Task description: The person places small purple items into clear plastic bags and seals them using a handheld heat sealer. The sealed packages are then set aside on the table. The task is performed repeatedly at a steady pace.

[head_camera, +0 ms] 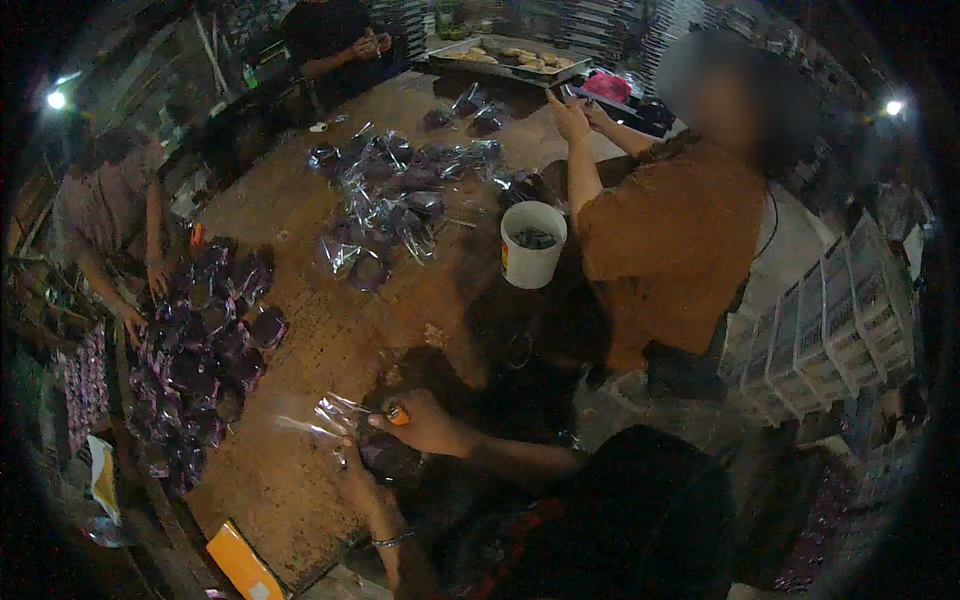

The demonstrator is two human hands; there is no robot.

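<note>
My right hand (431, 426) is closed around a small orange-ended object (397, 413), whose kind I cannot tell. Close by on the left, my left hand (351, 457), with a band at its wrist, grips shiny clear plastic film (334, 416). A dark round item (388, 456) lies between and below the hands; whether the film is joined to it is unclear. Farther up the brown tabletop (300, 375) are several dark round items in clear film (405, 217). A large heap of dark and purple wrapped items (199, 352) covers the left side.
A white bucket (534, 244) with small grey pieces stands near a person in a brown top (667, 240). Another person (112, 202) reaches into the left heap. A third person's hands (371, 46) show at the top, left of a metal tray (517, 73). An orange packet (244, 562) lies at the near edge.
</note>
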